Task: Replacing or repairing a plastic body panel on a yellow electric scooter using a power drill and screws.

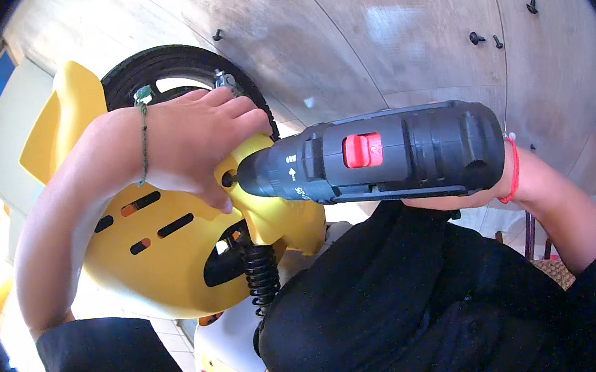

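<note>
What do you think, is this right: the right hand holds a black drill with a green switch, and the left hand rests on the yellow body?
The switch is red, not green, in the head view. The right hand holds a black drill, and the left hand rests on the yellow body.

Drill [410, 151] R of cvr [155, 281]

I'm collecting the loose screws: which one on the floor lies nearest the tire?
The black screw just above the tire in the picture, leftmost of those visible; the others lie farther right and farther from the tire.
</note>
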### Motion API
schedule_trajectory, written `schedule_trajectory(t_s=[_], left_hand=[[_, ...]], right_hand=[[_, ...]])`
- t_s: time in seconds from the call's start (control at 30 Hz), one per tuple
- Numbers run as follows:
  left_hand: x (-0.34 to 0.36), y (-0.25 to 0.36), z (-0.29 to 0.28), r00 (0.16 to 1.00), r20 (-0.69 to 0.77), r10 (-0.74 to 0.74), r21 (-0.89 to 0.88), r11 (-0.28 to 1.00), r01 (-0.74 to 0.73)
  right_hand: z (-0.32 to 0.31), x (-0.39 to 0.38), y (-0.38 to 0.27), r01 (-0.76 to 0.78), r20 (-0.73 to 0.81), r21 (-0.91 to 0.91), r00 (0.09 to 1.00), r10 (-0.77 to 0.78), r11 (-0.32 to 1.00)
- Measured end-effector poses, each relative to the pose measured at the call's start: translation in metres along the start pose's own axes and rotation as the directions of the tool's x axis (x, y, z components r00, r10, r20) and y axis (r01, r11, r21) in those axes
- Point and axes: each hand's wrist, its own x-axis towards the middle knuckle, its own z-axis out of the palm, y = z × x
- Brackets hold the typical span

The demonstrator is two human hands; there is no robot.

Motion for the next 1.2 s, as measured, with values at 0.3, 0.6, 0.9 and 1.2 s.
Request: schedule_trajectory(t_s=[0.3,0.6,0.9,1.2], left_hand=[[0.0,-0.002,-0.002,1.0,0.015,0.016,0.026,1.0,-0.016],[0.0,-0.001,-0.005,0.999,0.026,0.025,-0.004,1.0,-0.025],[-0.002,0.001,-0.006,0.999,0.031,0.017,-0.007,1.0,-0.017],[-0.002,0.001,-0.003,0.999,0.016,0.028,-0.016,0.999,-0.027]], right_hand=[[0.006,0.001,0.001,-0.011,-0.013,0.029,1.0,0.011,1.0],[0.009,0.001,0.005,-0.021,-0.02,0.041,1.0,0.021,0.999],[0.018,-0.003,0.011,-0.051,-0.038,0.113,0.998,0.055,0.992],[0.023,-0.001,0.033,-0.043,-0.029,0.163,0.998,0.049,0.986]])
